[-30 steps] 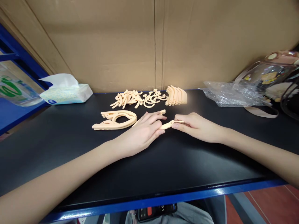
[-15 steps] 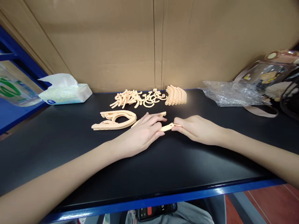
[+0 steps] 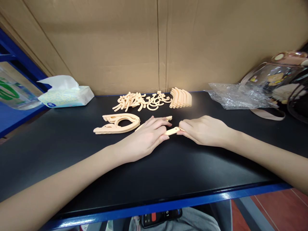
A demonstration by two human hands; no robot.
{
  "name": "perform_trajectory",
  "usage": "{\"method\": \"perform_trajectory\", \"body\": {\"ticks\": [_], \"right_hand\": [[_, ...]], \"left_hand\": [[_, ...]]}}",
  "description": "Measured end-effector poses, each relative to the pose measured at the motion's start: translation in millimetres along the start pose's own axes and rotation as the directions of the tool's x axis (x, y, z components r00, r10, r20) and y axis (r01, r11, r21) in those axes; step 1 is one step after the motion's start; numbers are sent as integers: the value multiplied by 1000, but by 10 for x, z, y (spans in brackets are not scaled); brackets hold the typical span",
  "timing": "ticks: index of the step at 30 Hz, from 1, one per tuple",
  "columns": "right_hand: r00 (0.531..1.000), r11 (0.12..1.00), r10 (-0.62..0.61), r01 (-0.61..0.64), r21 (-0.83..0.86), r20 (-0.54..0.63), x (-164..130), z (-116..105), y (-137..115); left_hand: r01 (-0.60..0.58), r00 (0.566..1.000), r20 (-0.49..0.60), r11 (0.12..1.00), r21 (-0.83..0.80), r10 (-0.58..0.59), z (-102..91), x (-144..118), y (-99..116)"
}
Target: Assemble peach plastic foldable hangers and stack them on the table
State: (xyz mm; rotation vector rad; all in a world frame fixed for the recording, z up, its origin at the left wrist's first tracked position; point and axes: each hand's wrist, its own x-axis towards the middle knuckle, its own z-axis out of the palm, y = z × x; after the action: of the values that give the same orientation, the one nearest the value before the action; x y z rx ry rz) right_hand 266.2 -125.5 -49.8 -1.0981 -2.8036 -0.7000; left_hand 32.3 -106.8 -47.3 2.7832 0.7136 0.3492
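Note:
A cream plastic folding hanger [image 3: 172, 131] lies under my left hand [image 3: 147, 136], whose fingers are wrapped over it and hide most of its middle. One end sticks out to the right, and another tip shows beyond my fingers. My right hand [image 3: 204, 130] is closed at that right end, thumb and fingers pinching a small cream part just past the hole. The exact shape of that part is hidden by my fingers. Left of my left hand, a stack of folded cream hangers [image 3: 120, 129] lies flat on the black table.
Along the back lie a heap of loose cream arms [image 3: 130, 101], curved hook pieces [image 3: 154, 102] and a neat row of hanger arms [image 3: 181, 98]. A tissue pack [image 3: 67, 94] stands left; a crumpled plastic bag [image 3: 240, 96] lies right. A phone [image 3: 161, 218] rests below the blue table edge [image 3: 168, 207].
My right hand has tilted slightly upward at the hanger's end, and less of the small part shows between its fingers. My left hand stays in place.

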Motion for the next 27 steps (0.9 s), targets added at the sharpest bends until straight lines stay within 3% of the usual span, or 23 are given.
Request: {"method": "perform_trajectory", "body": {"ticks": [4, 12, 20, 27], "right_hand": [[990, 993, -68, 56, -99, -124, -10, 3, 8], [974, 990, -101, 78, -119, -201, -6, -18, 1], [990, 995, -8, 22, 94, -142, -3, -24, -4], [987, 992, -5, 24, 120, -163, -4, -21, 2]], "left_hand": [[-11, 1000, 7, 1000, -1, 11, -5, 2, 3], [-17, 1000, 8, 1000, -10, 17, -12, -11, -7], [-22, 999, 32, 1000, 16, 21, -24, -6, -7], [-44, 998, 36, 999, 13, 44, -33, -14, -3]]}}
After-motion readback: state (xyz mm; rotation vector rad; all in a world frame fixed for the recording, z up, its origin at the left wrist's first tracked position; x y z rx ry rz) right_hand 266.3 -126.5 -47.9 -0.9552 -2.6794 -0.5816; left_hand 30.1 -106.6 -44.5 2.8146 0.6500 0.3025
